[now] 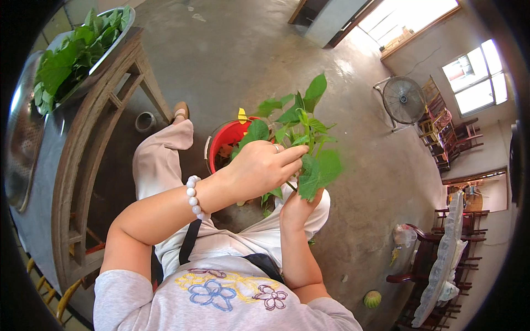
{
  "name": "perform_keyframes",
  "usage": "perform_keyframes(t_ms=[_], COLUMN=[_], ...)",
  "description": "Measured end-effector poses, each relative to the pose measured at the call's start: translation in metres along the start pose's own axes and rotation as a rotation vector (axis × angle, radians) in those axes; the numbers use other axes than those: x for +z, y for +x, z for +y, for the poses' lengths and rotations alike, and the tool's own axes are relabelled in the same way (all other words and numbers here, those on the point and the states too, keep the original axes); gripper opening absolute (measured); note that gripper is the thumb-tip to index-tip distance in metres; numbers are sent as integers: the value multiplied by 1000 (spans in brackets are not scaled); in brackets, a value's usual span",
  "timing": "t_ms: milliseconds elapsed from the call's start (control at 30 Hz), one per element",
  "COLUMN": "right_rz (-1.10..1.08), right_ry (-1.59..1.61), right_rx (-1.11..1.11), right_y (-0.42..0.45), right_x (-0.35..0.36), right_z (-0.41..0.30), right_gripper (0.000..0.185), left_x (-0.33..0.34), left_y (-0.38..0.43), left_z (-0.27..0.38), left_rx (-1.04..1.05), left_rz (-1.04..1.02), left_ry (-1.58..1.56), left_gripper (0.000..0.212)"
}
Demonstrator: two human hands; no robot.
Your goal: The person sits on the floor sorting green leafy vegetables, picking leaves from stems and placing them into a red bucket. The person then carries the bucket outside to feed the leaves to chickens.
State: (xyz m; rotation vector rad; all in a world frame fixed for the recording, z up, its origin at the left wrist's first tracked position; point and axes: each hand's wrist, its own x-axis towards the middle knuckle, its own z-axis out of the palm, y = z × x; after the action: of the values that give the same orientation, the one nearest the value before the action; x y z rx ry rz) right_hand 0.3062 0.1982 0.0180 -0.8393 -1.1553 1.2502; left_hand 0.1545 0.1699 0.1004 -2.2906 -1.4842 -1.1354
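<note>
My left hand [265,167], wearing a ring and with a pale bead bracelet at its wrist, reaches across to a bunch of leafy green stems [308,130]; its fingers are at the stems. Lower down, my right hand [299,207] holds the bottom of the bunch, its fingers partly hidden by a large leaf. Behind the left hand, a red bucket [215,145] with a wire handle stands on the floor between my legs, holding leaves and scraps. A steel basin [128,31] heaped with green leaves [66,62] sits on the table at the upper left.
A wooden-framed table [62,165] runs along the left, with a perforated metal colander [22,140] on it and a round container [145,122] beneath. A standing fan [403,98], stacked chairs [441,128], a covered table [443,256] and a watermelon [372,299] are on the right.
</note>
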Motion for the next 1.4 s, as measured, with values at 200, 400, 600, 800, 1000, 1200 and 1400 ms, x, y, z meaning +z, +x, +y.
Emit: perform_keyframes(t_ms=[200, 400, 600, 800, 1000, 1200, 1400], right_rz=[-7, -72, -89, -65, -71, -77, -179], right_ry=[-6, -181, -395, -500, -600, -626, -475], right_rx=[-5, -149, -570, -698, -716, -854, -785], right_y=[-7, -8, 2, 6, 5, 5, 6], right_x=[-10, 6, 9, 17, 20, 16, 15], right_z=[13, -6, 2, 4, 5, -7, -18], right_gripper=[39, 26, 20, 20, 23, 24, 23], left_x=[-3, -2, -3, 13, 52, 26, -6], left_y=[-5, -9, -17, -25, -36, -26, -31], left_z=[-5, -5, -1, 7, 8, -18, -18], left_rx=[26, -4, -129, -421, -813, -827, -625], left_rz=[-6, 36, -15, -7, 121, 237, 4], left_ry=[77, 108, 35, -251, -887, -358, -428], left_gripper=[30, 32, 30, 23, 20, 8, 15])
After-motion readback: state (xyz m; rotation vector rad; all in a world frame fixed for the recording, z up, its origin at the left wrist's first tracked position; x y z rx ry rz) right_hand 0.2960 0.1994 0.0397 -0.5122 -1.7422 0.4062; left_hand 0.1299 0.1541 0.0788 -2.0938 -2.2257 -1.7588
